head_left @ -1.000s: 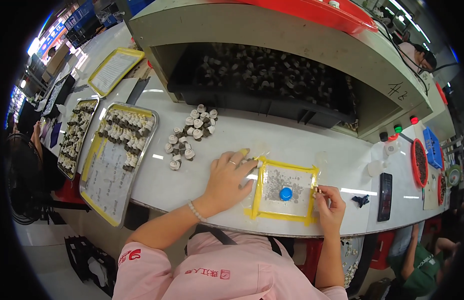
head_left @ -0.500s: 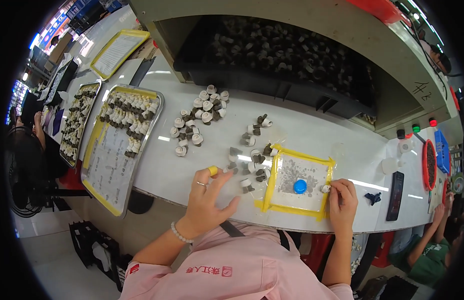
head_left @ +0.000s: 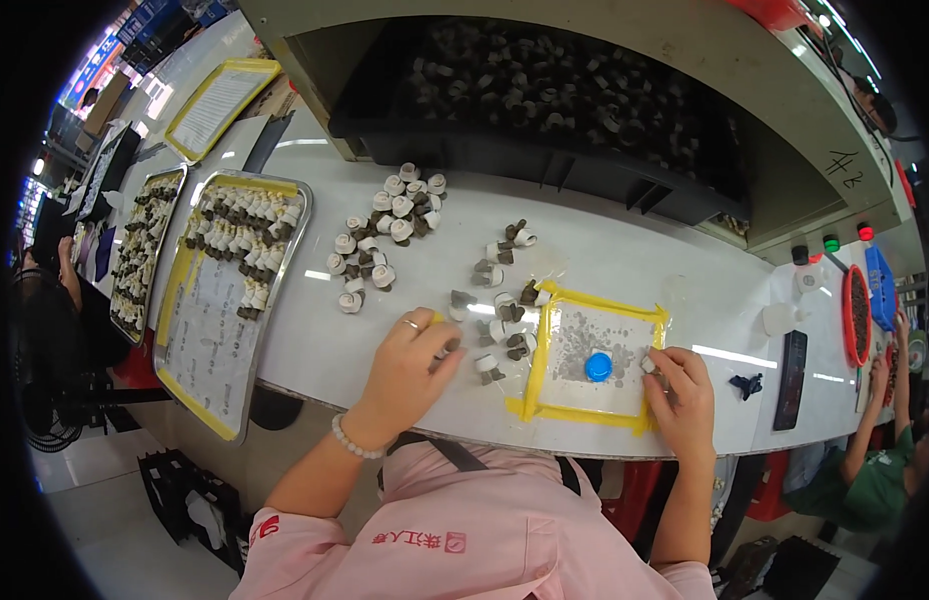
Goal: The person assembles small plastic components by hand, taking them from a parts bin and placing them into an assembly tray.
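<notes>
My left hand (head_left: 410, 365) is closed in a pinch over the white table, a small grey-and-white part (head_left: 449, 349) partly hidden between its thumb and fingers. On the right, my right hand (head_left: 682, 395) pinches a small white piece (head_left: 649, 365) at the right edge of a yellow-taped square mat (head_left: 575, 399). A round blue cap (head_left: 599, 367) rests on that mat among grey smudges. Between my hands, several loose white-and-dark parts (head_left: 510, 306) lie in an uneven column beside the mat. A larger cluster of such parts (head_left: 397, 205) sits farther back on the left.
Metal trays (head_left: 247, 395) with rows of similar parts stand at left. A black bin (head_left: 545, 175) full of parts sits inside a grey housing at the back. A dark device (head_left: 791, 380), a red basin (head_left: 858, 318) and a blue bin (head_left: 882, 290) are at right, near another person's arms.
My left hand has closed from an open reach onto a grey-and-white part. My right hand stays at the mat's right edge with its white piece. The whole view has shifted slightly.
</notes>
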`<move>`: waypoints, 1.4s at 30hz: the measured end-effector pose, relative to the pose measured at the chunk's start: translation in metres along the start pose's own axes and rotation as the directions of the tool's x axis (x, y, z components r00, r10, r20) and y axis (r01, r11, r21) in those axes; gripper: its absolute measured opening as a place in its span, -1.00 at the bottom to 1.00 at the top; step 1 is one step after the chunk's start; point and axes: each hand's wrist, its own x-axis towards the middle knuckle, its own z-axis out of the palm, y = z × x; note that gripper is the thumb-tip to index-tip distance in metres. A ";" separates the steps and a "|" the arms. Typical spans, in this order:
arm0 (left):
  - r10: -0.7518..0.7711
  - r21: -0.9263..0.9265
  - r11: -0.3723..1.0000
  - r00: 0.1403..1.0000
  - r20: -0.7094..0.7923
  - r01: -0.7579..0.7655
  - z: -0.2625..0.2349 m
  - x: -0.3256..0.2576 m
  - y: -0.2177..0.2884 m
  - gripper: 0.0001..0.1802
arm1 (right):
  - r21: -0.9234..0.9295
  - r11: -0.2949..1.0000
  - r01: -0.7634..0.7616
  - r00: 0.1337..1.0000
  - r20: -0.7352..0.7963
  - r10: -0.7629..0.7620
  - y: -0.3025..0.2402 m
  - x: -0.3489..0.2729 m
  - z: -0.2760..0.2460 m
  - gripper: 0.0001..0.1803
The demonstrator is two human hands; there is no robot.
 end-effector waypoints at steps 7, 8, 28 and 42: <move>-0.342 -0.920 -0.117 0.855 0.390 0.373 -0.024 -0.003 0.010 -0.77 | 0.023 0.998 -0.066 0.997 -0.041 0.067 0.002 -0.002 0.006 -0.64; -0.266 -0.889 -0.281 0.860 0.435 0.362 -0.020 -0.003 0.014 -0.73 | 0.000 0.998 -0.058 0.997 -0.051 0.058 0.003 -0.003 0.007 -0.64; -0.032 -0.842 -0.401 0.914 0.405 0.360 0.011 0.000 0.017 -0.64 | 0.004 0.999 -0.040 0.993 -0.115 0.040 -0.004 0.005 0.009 -0.74; 0.062 -0.697 -0.615 0.904 0.422 0.368 0.013 0.004 0.015 -0.63 | -0.022 0.999 -0.046 0.995 -0.084 0.044 -0.009 0.006 0.005 -0.73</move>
